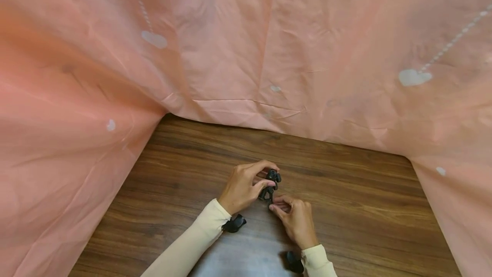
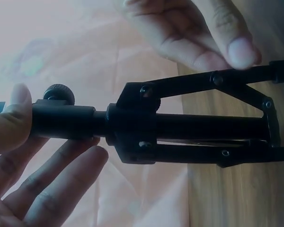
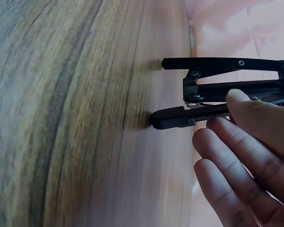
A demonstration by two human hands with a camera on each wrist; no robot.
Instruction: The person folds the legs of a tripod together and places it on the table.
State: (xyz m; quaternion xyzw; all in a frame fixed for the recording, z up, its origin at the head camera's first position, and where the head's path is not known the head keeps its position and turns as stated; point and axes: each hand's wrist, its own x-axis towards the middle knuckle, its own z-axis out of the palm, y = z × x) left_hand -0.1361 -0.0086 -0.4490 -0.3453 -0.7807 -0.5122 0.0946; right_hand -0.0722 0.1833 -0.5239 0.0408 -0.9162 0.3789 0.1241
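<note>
A small black tripod [image 1: 268, 192] stands upright near the middle of the wooden table, between the two hands. My left hand [image 1: 241, 186] grips its upper column. In the left wrist view the thumb lies along the tube [image 2: 68, 120], beside a knurled knob [image 2: 59, 93], with fingers beneath. My right hand [image 1: 299, 220] pinches one hinged leg between thumb and index finger, its other fingers loosely curled. The legs are partly folded along the center post [image 2: 208, 126]. In the right wrist view, a rounded foot [image 3: 165, 119] is right at the tabletop.
Wood-grain tabletop [image 1: 365, 208] spreads around the hands. Pink cloth with white hearts hangs along the back [image 1: 326, 76] and left [image 1: 57, 140], down to the table edges. Black wrist cameras sit at the left cuff [image 1: 235, 224] and right cuff [image 1: 294, 262].
</note>
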